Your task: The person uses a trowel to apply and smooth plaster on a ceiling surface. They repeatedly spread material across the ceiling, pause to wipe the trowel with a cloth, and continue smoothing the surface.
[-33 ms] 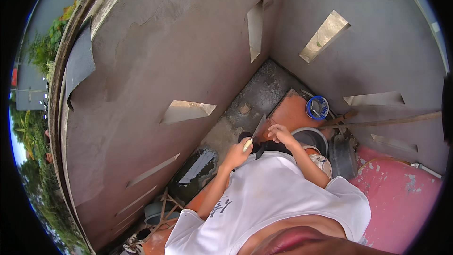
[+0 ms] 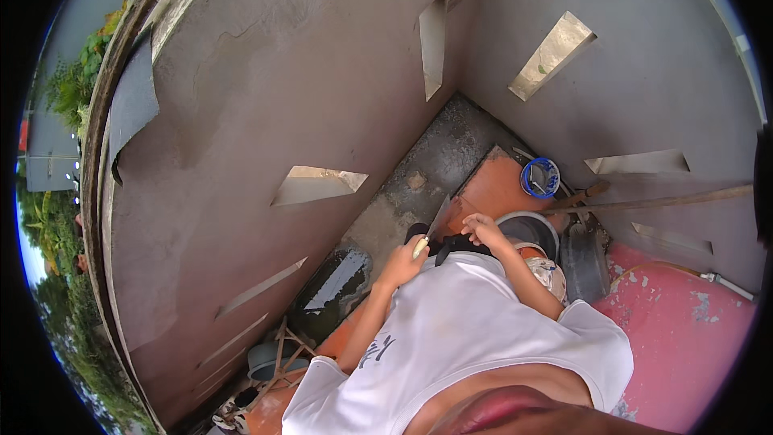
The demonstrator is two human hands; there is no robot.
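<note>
My left hand is closed around the pale yellow handle of a knife. Its thin grey blade slants up and to the right, away from my body. Just right of the blade is my right hand, with fingers bent and drawn together near the thumb. Anything between those fingertips is too small to make out. Both hands are low in front of my white shirt, above dark clothing on my lap. Beyond them lies an orange board or slab on the floor.
A blue-rimmed bucket stands in the far corner. A grey basin is beside my right forearm, near a long wooden pole. Grey walls with slots rise left and ahead. A wet dark patch lies left; a pink surface is right.
The whole view has shifted very slightly. My left hand still grips the knife, and my right hand stays close to the blade with its fingers bent.
</note>
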